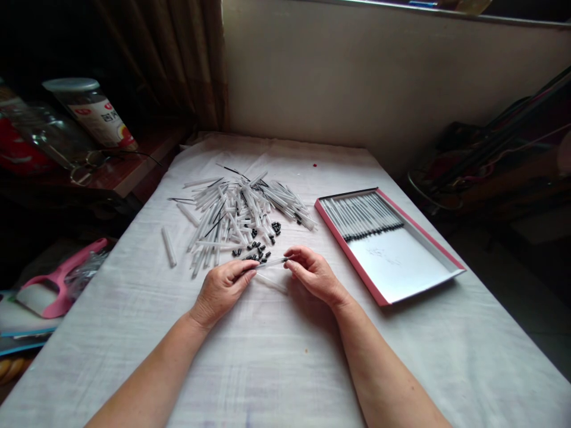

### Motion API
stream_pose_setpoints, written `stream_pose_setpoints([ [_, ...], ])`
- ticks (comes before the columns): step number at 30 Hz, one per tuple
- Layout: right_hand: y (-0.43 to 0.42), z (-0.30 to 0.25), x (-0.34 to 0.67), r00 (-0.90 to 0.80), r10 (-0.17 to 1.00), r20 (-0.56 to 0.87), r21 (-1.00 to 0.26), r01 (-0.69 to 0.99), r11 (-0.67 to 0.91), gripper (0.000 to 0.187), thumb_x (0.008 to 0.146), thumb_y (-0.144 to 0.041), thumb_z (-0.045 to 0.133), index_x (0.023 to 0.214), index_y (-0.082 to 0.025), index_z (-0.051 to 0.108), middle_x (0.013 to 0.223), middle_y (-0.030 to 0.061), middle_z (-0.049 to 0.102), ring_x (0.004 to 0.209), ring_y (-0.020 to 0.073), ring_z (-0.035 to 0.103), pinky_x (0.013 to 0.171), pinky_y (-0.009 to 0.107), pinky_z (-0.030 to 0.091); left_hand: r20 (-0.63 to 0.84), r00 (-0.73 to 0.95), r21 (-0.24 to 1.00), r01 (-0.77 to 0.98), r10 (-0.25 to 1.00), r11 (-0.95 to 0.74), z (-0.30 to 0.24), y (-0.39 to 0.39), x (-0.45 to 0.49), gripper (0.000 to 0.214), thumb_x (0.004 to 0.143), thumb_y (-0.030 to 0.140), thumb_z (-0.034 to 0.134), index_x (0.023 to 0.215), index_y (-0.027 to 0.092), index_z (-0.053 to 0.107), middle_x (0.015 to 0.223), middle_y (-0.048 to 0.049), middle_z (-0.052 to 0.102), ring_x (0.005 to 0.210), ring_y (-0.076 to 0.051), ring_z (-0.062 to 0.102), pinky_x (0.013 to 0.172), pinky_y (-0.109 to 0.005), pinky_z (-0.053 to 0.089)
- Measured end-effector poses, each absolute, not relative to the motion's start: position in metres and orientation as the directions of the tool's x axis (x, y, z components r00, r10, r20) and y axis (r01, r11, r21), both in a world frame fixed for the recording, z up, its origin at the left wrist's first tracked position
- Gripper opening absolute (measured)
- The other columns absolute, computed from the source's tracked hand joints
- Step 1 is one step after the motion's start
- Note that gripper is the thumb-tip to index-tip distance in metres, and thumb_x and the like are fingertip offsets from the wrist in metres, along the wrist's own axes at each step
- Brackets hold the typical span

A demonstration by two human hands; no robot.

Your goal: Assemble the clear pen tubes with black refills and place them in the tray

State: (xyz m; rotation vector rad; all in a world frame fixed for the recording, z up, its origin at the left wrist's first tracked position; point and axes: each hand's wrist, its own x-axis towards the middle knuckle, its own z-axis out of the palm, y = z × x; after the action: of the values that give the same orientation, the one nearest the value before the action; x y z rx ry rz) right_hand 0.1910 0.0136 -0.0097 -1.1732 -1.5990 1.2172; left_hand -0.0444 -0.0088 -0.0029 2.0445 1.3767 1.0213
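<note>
Left hand (225, 288): thumb and fingers pinch one end of a clear pen tube (271, 263).
Right hand (314, 276): fingertips close on the tube's other end, at a dark tip; how firmly, cannot tell.
Pen tube: spans the gap between both hands, near the front edge of the pile. Pushed off-axis, it could bend or spring out, since only its ends are supported.
Loose tube (273, 284): on the cloth just below the held one; a dropping wrist could roll it away.
Black caps (256, 254): scattered just beyond the fingers; small, probably prone to rolling if a knuckle brushes them.
Tube pile (232, 208): crossed, untidy, dark thin rods mixed in; pulling one piece could drag neighbours along.
Box (350, 257): on the cloth to the right, apart from the right hand; a forearm knock could jolt it.
Pen row (363, 214): side by side at the box's far end, black ends nearest; a jolt could skew them, with bare floor in front.
</note>
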Motion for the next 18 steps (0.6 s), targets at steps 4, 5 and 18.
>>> stream_pose_setpoints([
  [4, 0.014, -0.009, 0.191, -0.268, 0.962, 0.048, -0.967, 0.23, 0.112, 0.02, 0.087, -0.037, 0.056, 0.088, -0.019, 0.063, 0.075, 0.002, 0.066, 0.064, 0.0128, 0.058, 0.059, 0.024, 0.047, 0.308, 0.216, 0.733, 0.567, 0.926, -0.376, -0.002, -0.009, -0.044, 0.02, 0.086, 0.03, 0.061, 0.099, 0.021, 0.074, 0.096, -0.0063, 0.077, 0.087, -0.02, 0.072, 0.08, -0.029, 0.057],
  [5, 0.014, -0.008, 0.191, -0.268, 0.962, 0.046, -0.964, 0.24, 0.113, 0.02, 0.087, -0.038, 0.056, 0.09, -0.019, 0.064, 0.075, 0.002, 0.066, 0.064, 0.0127, 0.058, 0.059, 0.024, 0.047, 0.308, 0.214, 0.736, 0.563, 0.927, -0.375, -0.001, -0.01, -0.044, 0.02, 0.086, 0.03, 0.061, 0.099, 0.022, 0.074, 0.096, -0.0063, 0.077, 0.087, -0.02, 0.072, 0.08, -0.029, 0.057],
  [18, 0.02, 0.006, 0.199, -0.075, 0.996, 0.041, -0.997, 0.067, 0.046, 0.029, 0.075, -0.044, 0.066, 0.087, -0.018, 0.065, 0.071, 0.0025, 0.066, 0.055, 0.0119, 0.055, 0.055, 0.026, 0.048, 0.177, 0.143, 0.779, 0.585, 0.974, -0.227, 0.002, -0.007, -0.046, 0.032, 0.089, 0.042, 0.052, 0.094, 0.018, 0.072, 0.073, -0.0026, 0.074, 0.066, -0.017, 0.068, 0.066, -0.025, 0.053],
])
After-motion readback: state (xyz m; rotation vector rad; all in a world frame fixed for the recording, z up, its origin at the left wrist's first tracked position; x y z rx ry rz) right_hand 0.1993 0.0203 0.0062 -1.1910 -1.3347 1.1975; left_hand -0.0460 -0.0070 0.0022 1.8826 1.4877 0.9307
